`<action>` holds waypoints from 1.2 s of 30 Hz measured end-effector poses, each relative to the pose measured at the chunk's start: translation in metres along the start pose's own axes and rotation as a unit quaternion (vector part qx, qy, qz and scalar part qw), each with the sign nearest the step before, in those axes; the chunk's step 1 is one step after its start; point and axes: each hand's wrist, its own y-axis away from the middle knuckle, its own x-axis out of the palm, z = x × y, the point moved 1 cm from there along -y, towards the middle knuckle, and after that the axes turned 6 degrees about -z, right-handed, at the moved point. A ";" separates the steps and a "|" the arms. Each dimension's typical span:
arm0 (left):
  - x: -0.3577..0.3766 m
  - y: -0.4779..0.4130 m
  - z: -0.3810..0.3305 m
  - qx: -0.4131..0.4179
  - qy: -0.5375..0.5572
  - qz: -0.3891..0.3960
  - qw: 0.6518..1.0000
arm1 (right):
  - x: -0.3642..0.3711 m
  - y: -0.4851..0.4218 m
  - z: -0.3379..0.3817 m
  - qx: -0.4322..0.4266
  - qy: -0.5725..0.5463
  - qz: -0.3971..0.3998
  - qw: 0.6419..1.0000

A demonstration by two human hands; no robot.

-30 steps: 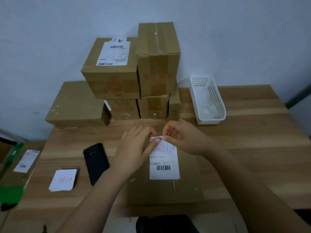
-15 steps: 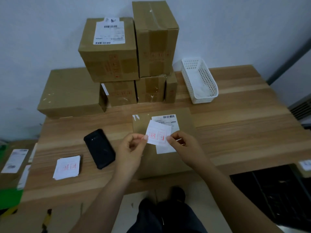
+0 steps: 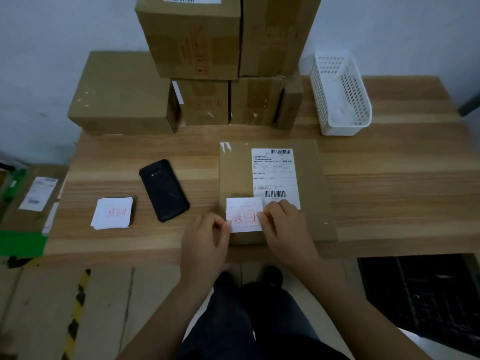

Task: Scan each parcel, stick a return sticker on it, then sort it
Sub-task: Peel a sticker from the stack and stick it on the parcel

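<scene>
- Far left of the flat parcel [image 3: 314, 193], past the table [image 3: 389, 178] edge and lower down: another labelled box [image 3: 31, 203], probably one already sorted.
- Left of the flat parcel: a stack of spare stickers [image 3: 112, 213], kept within easy reach.
- Just left of the flat parcel: a black phone [image 3: 164, 189], apparently the scanner (set aside, so scanning looks finished).
- Behind the flat parcel, against the wall: piled boxes [image 3: 202, 48], seemingly waiting their turn.
- At the flat parcel's near left corner: left hand [image 3: 205, 242], pinching the left edge of the return sticker [image 3: 244, 214], likely to keep it taut and square.
- On the flat parcel's near edge: the return sticker itself, overlapping the shipping label [image 3: 275, 172] at a lower corner, barcodes left uncovered; stuck down or not, impossible to tell.
- At the flat parcel's near middle: right hand [image 3: 285, 227], fingers curled, pinching the sticker's right edge.
- Behind and right of the flat parcel: a white basket [image 3: 340, 94].
</scene>
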 end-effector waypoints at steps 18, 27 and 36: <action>0.017 0.002 0.012 0.187 -0.131 0.025 0.973 | 0.014 0.014 0.000 -0.084 0.109 -0.030 0.990; 0.027 0.004 0.031 0.198 -0.147 0.182 0.952 | 0.032 0.026 -0.008 -0.146 0.152 0.096 0.973; 0.002 -0.017 0.019 0.046 0.026 0.225 0.973 | -0.018 0.018 -0.026 0.038 -0.011 0.076 0.996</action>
